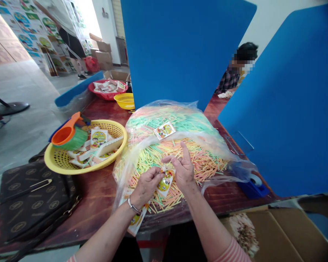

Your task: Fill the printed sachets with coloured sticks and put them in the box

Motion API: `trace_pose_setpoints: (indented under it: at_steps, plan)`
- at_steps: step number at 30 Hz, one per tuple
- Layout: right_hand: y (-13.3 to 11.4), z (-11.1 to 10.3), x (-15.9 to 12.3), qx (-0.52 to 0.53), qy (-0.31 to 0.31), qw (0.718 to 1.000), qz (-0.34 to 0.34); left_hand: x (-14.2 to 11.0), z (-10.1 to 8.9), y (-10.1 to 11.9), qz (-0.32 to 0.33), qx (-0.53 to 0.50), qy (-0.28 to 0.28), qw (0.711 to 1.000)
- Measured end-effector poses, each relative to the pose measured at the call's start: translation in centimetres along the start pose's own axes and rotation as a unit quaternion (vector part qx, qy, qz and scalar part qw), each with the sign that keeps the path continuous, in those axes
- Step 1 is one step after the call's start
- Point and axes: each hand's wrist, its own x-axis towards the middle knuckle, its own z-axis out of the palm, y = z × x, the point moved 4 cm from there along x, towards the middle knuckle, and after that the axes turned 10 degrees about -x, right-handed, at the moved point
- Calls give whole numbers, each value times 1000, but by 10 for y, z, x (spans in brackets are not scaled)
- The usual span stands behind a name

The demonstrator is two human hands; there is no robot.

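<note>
My left hand (147, 185) and my right hand (183, 168) meet over a big clear plastic bag (142, 149) full of thin coloured sticks (205, 160). Both pinch a small printed packet (165, 183) between them, its mouth held up near the fingertips. The left fingers are curled on the packet's left edge; the right thumb and fingers grip its top, with the index finger raised. Another printed packet (164, 130) lies on top of the bag farther back. More packets (135, 222) lie under my left wrist at the table's front edge.
A yellow basket (57, 160) at left holds printed packets and an orange-green tape dispenser (69, 134). A dark patterned bag (30, 200) lies front left. Blue partitions (180, 47) stand behind, a blue tape dispenser (253, 185) at right, cardboard (284, 233) front right. Another person (235, 72) sits beyond.
</note>
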Motion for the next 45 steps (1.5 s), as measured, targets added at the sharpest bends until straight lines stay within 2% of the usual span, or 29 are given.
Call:
trace_pose_setpoints:
  at_steps: [6,12,17,20,22,24,26,27,31,33,36,40,42,45]
  plan:
    - [-1,1,-3,-41,-11,999,-19,-1,-1,-3,-18,-2,15,1000]
    - [-8,-7,2,-48,16,996,-70,-1,0,-3,-32,-7,9,999]
    - [-5,-5,0,-43,-20,998,-46,0,1,-5,-23,-23,9,999]
    - [-2,-3,-4,-89,-58,994,-23,1,0,-5,-13,-49,12,999]
    - [-6,0,-5,-178,-113,977,-45,1,0,-4,-7,-58,12,998]
    - [-12,3,-6,-283,-175,937,-103,1,-1,-2,0,-60,11,998]
    - [-17,4,-8,-345,-212,903,-144,0,-1,0,0,-73,6,997]
    - [-18,3,-10,-351,-208,902,-144,-1,-1,0,-4,-86,5,996]
    - [-11,-9,-26,-318,-123,938,-62,-3,2,1,-5,-154,33,987]
    - [-5,-14,-40,-348,-94,932,-37,-3,11,1,5,-165,32,986]
    - [-2,-34,-56,-378,-26,925,-18,-4,30,3,8,-137,3,991]
    - [-9,-96,-51,-370,68,927,18,-7,41,5,-5,-94,-9,996]
    - [-13,-133,-39,-426,89,900,17,-10,34,4,-8,-73,0,997]
    - [-6,-178,-19,-553,72,830,17,-20,6,0,-3,12,32,999]
